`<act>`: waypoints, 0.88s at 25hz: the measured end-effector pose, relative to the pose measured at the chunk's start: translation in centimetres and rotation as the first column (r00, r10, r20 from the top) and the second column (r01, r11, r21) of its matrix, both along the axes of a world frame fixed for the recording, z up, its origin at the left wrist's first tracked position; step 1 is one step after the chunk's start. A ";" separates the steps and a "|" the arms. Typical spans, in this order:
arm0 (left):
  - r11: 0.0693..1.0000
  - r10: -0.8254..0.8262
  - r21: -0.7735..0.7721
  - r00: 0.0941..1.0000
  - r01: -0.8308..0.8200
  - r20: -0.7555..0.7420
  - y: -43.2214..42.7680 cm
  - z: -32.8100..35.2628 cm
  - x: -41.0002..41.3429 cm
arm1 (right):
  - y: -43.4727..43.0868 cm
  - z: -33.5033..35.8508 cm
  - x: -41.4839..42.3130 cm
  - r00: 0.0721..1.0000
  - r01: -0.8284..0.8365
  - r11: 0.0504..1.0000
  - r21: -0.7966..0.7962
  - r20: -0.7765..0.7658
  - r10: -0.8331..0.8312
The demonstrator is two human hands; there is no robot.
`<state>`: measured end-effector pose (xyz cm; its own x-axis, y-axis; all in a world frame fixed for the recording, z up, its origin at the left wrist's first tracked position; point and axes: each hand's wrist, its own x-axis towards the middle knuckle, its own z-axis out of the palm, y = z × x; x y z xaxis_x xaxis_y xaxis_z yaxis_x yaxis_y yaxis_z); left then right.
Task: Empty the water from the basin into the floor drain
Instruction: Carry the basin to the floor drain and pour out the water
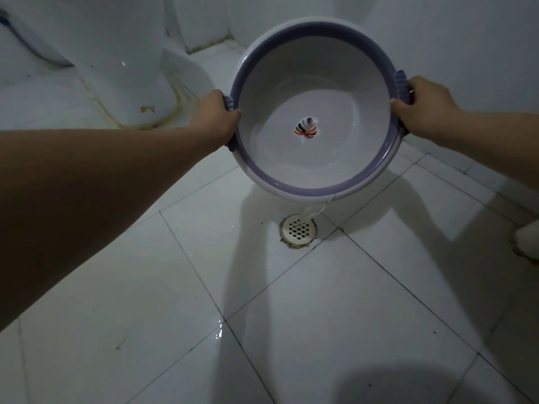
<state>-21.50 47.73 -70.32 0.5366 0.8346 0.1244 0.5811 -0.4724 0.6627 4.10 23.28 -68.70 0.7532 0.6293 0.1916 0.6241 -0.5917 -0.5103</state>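
A round white basin (pixel 291 158) with a purple rim and a leaf print on its bottom hangs tilted toward me above the floor. My left hand (pixel 217 115) grips its left purple handle. On the opposite side my right hand (pixel 424 107) holds the right handle. Shallow water lies in the lower part of the basin. A thin clear stream of water (pixel 313 212) runs over the near rim and lands on the far right edge of the round white floor drain (pixel 298 230), which sits in the tile floor directly below the basin.
The base of a white toilet (pixel 128 83) stands at the back left. White tiled walls close the back and right. A small puddle (pixel 218 333) lies on the tile floor nearer me. A pale object (pixel 529 237) sits at the right edge.
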 end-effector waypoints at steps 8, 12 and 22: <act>0.999 0.008 0.037 1.000 -0.008 -0.007 -0.1 0.1 -0.2 | -0.2 0.0 -0.3 1.000 -0.010 1.000 0.013 -0.005 0.011; 0.999 0.007 0.041 1.000 -0.007 -0.006 -0.2 0.1 -0.3 | -0.4 0.1 -0.5 1.000 -0.016 1.000 0.014 -0.001 0.016; 1.000 0.003 0.026 1.000 -0.004 0.025 -0.6 0.1 -0.5 | -0.6 0.2 -0.9 0.999 -0.022 1.000 0.006 0.024 0.021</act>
<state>-22.03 47.15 -70.23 0.5301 0.8328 0.1595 0.5662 -0.4876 0.6646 3.21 22.71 -68.49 0.7347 0.6441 0.2130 0.6487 -0.5750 -0.4986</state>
